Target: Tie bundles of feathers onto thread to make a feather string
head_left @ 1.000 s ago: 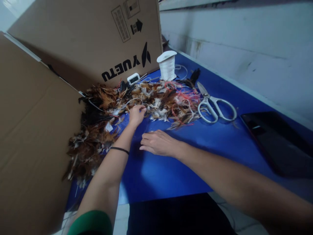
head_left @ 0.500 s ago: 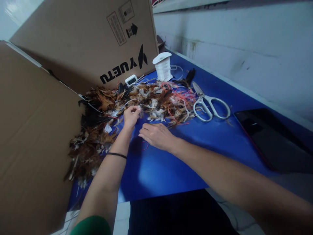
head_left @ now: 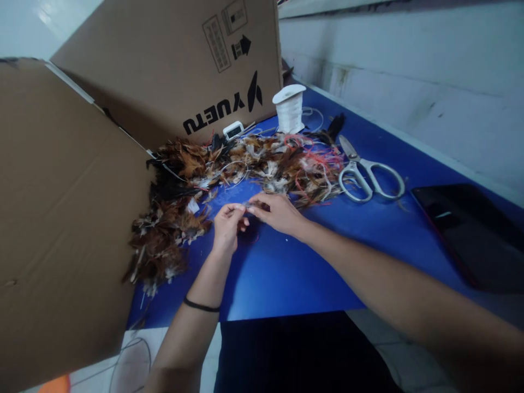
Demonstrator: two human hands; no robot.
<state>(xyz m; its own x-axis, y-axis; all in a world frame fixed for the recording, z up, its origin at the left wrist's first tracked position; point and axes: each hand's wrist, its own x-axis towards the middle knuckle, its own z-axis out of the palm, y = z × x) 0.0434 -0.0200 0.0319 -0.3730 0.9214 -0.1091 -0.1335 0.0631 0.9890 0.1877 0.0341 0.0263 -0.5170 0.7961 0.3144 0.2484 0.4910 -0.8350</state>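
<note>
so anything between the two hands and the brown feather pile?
Nothing visible. The left hand and right hand meet over bare blue table, pinching something small, just short of the brown, black and white feather pile.

Matt brown cardboard box (head_left: pixel 73 218) left; fluffy feathers (head_left: pixel 196 180) mid-frame; smooth blue tabletop (head_left: pixel 286 273); metal-bladed scissors (head_left: pixel 368 172) with white plastic handles; glossy black tablet (head_left: pixel 470 229) right.

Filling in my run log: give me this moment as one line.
left hand: pinching small feather | right hand: pinching same feather | behind: feather pile, scissors, thread spool | surface: blue table
</note>
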